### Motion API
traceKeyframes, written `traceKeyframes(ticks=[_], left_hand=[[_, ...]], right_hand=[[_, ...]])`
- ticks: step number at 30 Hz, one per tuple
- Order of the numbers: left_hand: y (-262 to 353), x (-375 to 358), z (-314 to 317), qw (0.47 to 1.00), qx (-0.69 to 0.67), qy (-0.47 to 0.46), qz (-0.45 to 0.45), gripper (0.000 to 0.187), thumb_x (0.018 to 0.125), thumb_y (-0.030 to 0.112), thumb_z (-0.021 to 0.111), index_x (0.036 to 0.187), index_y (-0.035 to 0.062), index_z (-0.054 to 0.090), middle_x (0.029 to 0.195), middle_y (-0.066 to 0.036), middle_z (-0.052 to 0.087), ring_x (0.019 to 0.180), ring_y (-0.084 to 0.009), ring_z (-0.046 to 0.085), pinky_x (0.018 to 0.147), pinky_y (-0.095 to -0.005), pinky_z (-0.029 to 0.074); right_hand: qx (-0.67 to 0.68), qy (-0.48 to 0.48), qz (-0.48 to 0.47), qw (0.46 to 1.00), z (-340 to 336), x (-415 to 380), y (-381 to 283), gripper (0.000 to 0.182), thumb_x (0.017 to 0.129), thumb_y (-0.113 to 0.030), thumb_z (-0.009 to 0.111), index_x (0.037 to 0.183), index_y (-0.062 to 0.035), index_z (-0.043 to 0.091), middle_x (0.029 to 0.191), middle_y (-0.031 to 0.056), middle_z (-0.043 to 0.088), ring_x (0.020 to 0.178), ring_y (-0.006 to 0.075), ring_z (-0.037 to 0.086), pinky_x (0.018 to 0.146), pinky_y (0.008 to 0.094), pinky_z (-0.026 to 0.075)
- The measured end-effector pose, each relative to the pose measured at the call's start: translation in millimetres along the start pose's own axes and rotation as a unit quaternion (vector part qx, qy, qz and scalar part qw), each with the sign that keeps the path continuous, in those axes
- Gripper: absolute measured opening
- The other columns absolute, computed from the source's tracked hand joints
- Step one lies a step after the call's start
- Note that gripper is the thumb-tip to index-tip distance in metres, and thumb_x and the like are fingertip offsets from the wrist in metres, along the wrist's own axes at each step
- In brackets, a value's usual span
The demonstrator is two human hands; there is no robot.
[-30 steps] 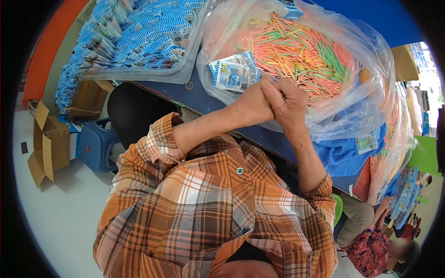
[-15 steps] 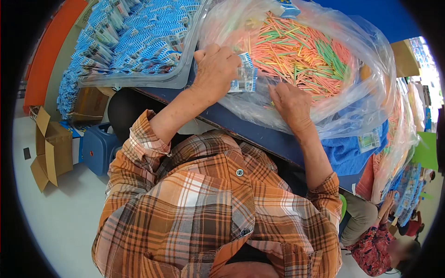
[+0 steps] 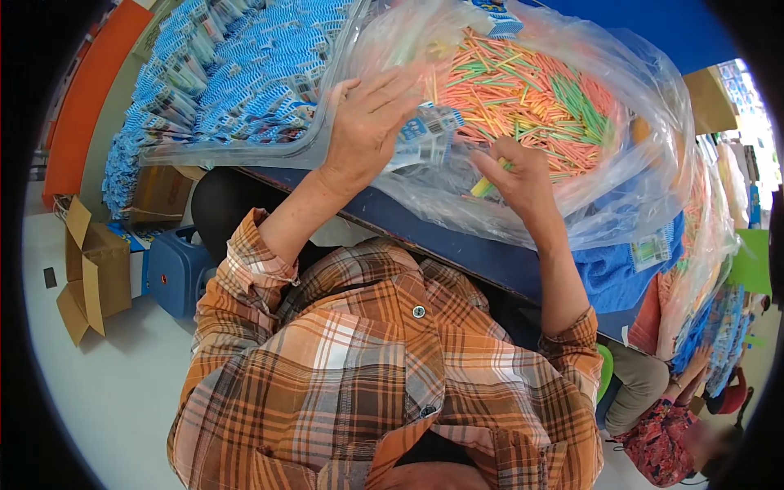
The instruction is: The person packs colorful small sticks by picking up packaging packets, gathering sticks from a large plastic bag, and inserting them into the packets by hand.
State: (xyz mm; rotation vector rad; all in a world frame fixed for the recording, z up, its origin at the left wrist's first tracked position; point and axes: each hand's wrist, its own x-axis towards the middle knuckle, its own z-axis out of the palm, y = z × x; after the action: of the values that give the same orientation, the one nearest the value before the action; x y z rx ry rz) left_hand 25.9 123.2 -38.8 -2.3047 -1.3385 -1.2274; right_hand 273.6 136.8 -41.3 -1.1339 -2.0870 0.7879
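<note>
My left hand (image 3: 365,135) is at the tray's right edge, its fingers extended and slightly blurred. A small blue-and-white printed packet (image 3: 429,137) sits against its thumb side, gripped there; the thumb itself is hidden. To the right, my right hand (image 3: 523,178) is closed on a few short yellow and green sticks (image 3: 488,181), which poke out below the fingertips. Behind both hands lies a large clear plastic bag (image 3: 645,192), opened wide. Inside it is a heap of thin pink, orange, yellow and green sticks (image 3: 531,98).
A clear plastic tray (image 3: 237,153) full of blue packets (image 3: 269,65) stands at upper left. More packets (image 3: 498,18) lie at the bag's far edge. A blue cloth (image 3: 612,273) lies at right. Open cardboard box (image 3: 94,273) and blue stool (image 3: 173,265) stand left; another person (image 3: 661,441) sits lower right.
My left hand's fingers have straightened from a curled grip, and the packet has tilted. My right hand has turned and now shows yellow and green sticks in its fingers.
</note>
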Motion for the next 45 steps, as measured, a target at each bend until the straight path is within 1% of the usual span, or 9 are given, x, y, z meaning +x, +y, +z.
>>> traceKeyframes(ticks=[2,5,8,20,26,29,32,38,45], left_hand=[[11,6,-3,0.995,-0.095,0.017,-0.036,0.007,0.086,0.008,0.061,0.091,0.005,0.065,0.083,-0.006,0.065,0.081,-0.0199,0.06,0.081,-0.0349,0.04],[23,7,-11,0.892,-0.344,-0.148,-0.251,0.012,0.091,0.012,0.059,0.087,0.0022,0.063,0.075,-0.004,0.06,0.069,-0.0118,0.054,0.068,-0.0255,0.042],[18,3,-4,0.833,-0.429,-0.207,-0.281,0.019,0.096,0.017,0.054,0.094,0.0001,0.061,0.08,0.003,0.054,0.075,-0.0027,0.045,0.065,-0.0172,0.037],[33,1,7,0.732,-0.536,-0.217,-0.362,0.021,0.096,0.019,0.055,0.1,0.0005,0.064,0.084,0.006,0.059,0.076,-0.0014,0.049,0.068,-0.019,0.041],[29,-1,17,0.824,-0.447,-0.131,-0.321,0.016,0.093,0.013,0.06,0.094,-0.0007,0.068,0.08,0.003,0.064,0.073,-0.0024,0.053,0.065,-0.0199,0.045],[27,0,22,0.799,-0.488,-0.125,-0.328,0.012,0.088,0.009,0.066,0.094,-0.0017,0.068,0.081,0.0,0.068,0.074,-0.0037,0.057,0.066,-0.0202,0.047],[25,3,23,0.765,-0.537,-0.13,-0.332,0.014,0.084,0.006,0.069,0.096,-0.0024,0.069,0.082,-0.002,0.069,0.076,-0.005,0.06,0.068,-0.0201,0.049],[31,12,20,0.762,-0.516,-0.169,-0.352,0.015,0.083,0.003,0.07,0.097,-0.0018,0.07,0.084,-0.002,0.069,0.075,-0.0059,0.061,0.066,-0.0191,0.049],[41,13,24,0.761,-0.542,-0.156,-0.32,0.015,0.081,0.008,0.073,0.094,0.0007,0.073,0.073,0.0,0.066,0.066,-0.0038,0.055,0.057,-0.0195,0.044]], right_hand=[[0.076,-0.076,0.053,0.993,-6,8,-6,0.032,0.079,-0.023,0.075,0.065,-0.0025,0.055,0.059,0.004,0.052,0.052,0.0092,0.045,0.049,0.0271,0.036],[0.168,-0.092,0.044,0.98,-9,14,-16,0.033,0.077,-0.023,0.077,0.065,-0.0023,0.055,0.059,-0.0007,0.048,0.058,0.0052,0.043,0.05,0.0249,0.035],[0.195,-0.096,0.045,0.975,-9,15,-18,0.03,0.077,-0.022,0.077,0.067,-0.0021,0.057,0.06,-0.0014,0.05,0.058,0.0054,0.044,0.051,0.025,0.036],[0.129,-0.006,0.063,0.99,-12,5,-26,0.031,0.079,-0.015,0.074,0.061,-0.0017,0.054,0.059,-0.005,0.048,0.058,0.0019,0.04,0.048,0.0258,0.034],[0.048,0.082,-0.003,0.995,-10,-8,-15,0.032,0.08,-0.016,0.074,0.06,-0.0032,0.052,0.056,0.0018,0.049,0.049,0.0077,0.04,0.046,0.029,0.033],[-0.284,0.03,-0.145,0.947,-3,-23,15,0.03,0.08,-0.018,0.073,0.062,-0.0023,0.055,0.056,0.0053,0.052,0.049,0.0104,0.044,0.047,0.029,0.036],[-0.264,0.053,-0.157,0.95,-11,-24,14,0.026,0.08,-0.018,0.072,0.065,-0.0011,0.059,0.057,0.0065,0.054,0.05,0.0099,0.046,0.048,0.0291,0.037],[0.144,0.144,0.111,0.973,-54,13,-60,0.025,0.081,-0.016,0.071,0.065,-0.0002,0.059,0.057,-0.0012,0.05,0.053,0.0038,0.042,0.047,0.0252,0.033],[0.079,0.124,0.023,0.989,-43,32,-47,0.031,0.084,-0.021,0.071,0.065,-0.0006,0.056,0.058,-0.0036,0.045,0.057,0.0034,0.036,0.05,0.0231,0.031]])
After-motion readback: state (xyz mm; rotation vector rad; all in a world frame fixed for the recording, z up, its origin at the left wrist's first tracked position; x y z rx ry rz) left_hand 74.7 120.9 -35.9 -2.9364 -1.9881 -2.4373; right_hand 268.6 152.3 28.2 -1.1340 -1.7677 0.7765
